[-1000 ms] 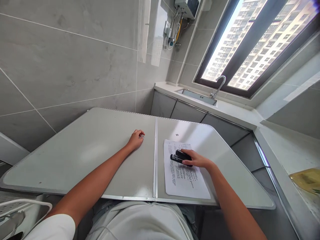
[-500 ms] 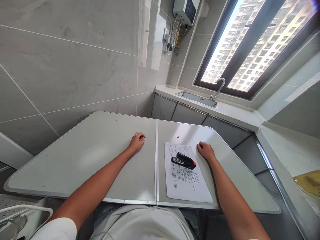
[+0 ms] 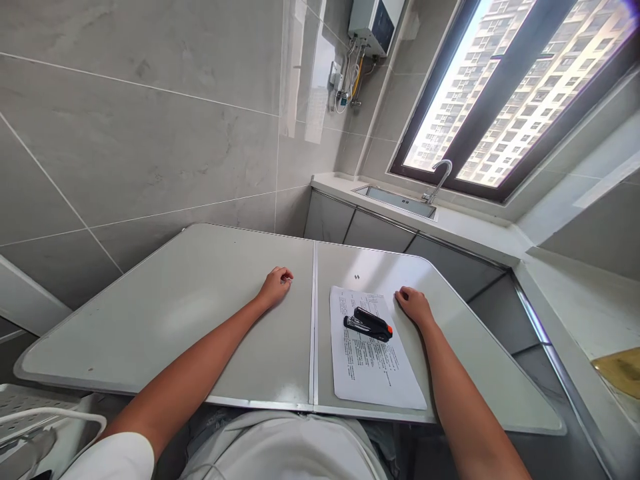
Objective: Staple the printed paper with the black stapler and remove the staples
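A black stapler (image 3: 368, 323) with an orange tip lies on a printed sheet of paper (image 3: 373, 363) on the right half of a grey folding table (image 3: 200, 313). My right hand (image 3: 414, 304) rests on the table just right of the paper's top corner, fingers curled in, holding nothing. My left hand (image 3: 275, 285) lies on the left half of the table near the centre seam, fingers loosely curled with nothing in them. Both hands are apart from the stapler.
A tiled wall stands behind the table. A counter with a sink (image 3: 397, 199) and tap (image 3: 439, 177) runs under a large window at the back right. A water heater (image 3: 374, 19) hangs on the wall. A white rack (image 3: 45, 427) sits at lower left.
My right hand has let go of the stapler and moved right, off the paper, onto the bare table. The stapler stays on the sheet. My left hand has barely moved.
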Demonstrator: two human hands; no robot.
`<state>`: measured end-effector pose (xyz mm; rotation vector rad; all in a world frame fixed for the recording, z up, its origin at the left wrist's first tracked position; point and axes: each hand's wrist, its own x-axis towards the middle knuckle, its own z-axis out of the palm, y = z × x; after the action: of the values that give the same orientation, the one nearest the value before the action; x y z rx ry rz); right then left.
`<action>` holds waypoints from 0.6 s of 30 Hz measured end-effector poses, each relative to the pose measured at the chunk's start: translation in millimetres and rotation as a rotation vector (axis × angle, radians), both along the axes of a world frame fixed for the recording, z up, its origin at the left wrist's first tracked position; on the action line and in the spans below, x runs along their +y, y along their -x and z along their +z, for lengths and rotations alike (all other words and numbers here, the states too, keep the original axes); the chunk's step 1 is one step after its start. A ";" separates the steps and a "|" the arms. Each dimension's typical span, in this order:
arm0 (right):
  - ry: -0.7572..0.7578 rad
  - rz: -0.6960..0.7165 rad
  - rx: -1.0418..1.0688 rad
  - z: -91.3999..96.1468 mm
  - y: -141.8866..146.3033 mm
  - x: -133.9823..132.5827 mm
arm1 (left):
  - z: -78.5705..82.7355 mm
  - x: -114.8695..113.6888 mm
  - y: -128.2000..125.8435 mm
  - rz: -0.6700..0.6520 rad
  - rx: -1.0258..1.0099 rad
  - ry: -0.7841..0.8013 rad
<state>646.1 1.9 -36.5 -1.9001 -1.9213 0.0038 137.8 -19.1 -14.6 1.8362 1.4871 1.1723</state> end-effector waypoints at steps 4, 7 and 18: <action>-0.003 0.001 0.001 -0.3 -0.7 0.6 | -2.1 1.4 0.3 -0.006 0.026 -0.020; -0.001 -0.008 0.005 -0.1 -0.5 0.4 | -2.6 1.7 0.6 -0.012 0.038 -0.020; 0.000 -0.001 0.024 0.6 -0.8 0.0 | 0.2 -0.7 1.5 -0.051 -0.006 -0.018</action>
<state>646.9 1.9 -35.9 -1.8926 -1.9043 0.0259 136.3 -19.8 -14.4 1.8701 1.4218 1.1698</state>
